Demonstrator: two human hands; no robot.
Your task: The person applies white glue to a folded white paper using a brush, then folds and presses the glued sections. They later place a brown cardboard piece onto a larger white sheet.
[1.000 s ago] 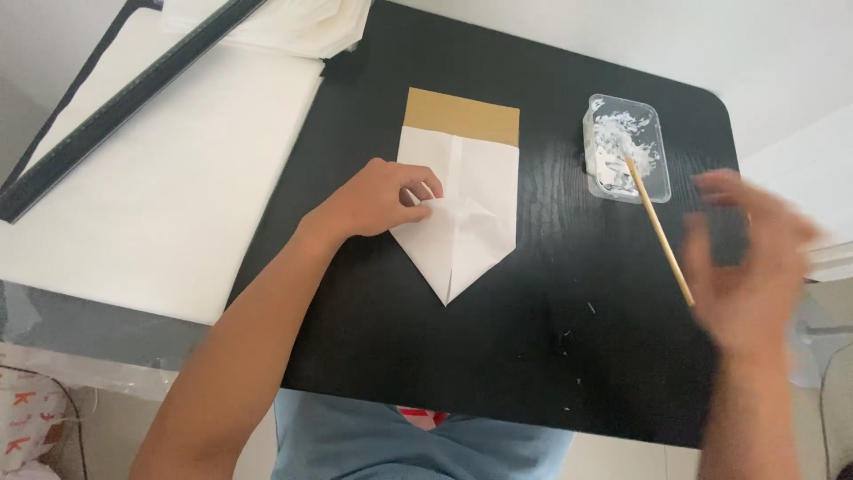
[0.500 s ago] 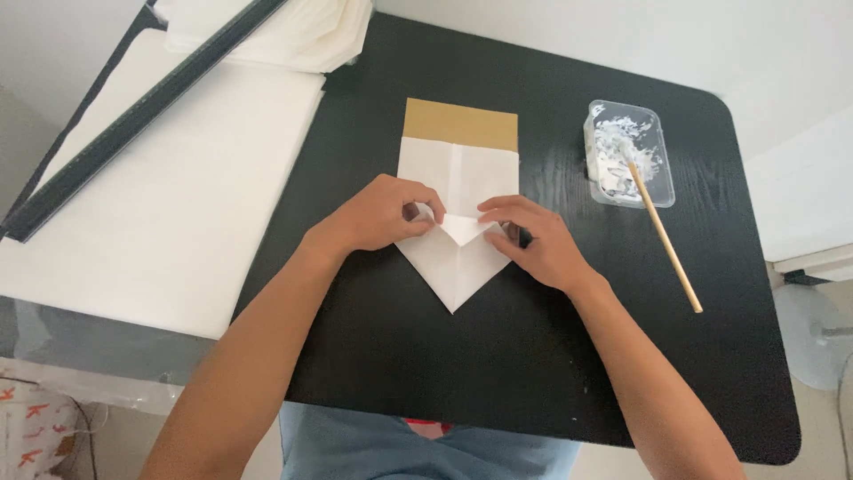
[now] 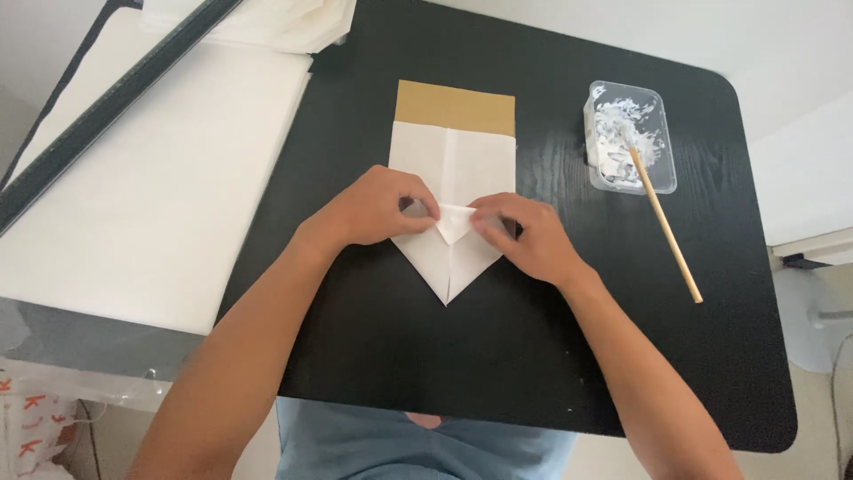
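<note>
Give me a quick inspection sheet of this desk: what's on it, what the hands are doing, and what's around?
Surface: black table, wood grain, a few white specks.
Job's things: white folded paper with a point toward the person, on a brown sheet; a small flap is folded at its middle.
Clutter: clear tub of white paste, wooden stick leaning from it onto the table.
Hands: left hand and right hand both press on the paper beside the flap.
Cables: nothing seen.
Surroundings: white board with a black bar on the left; stacked white sheets at the top; white floor or wall beyond.
</note>
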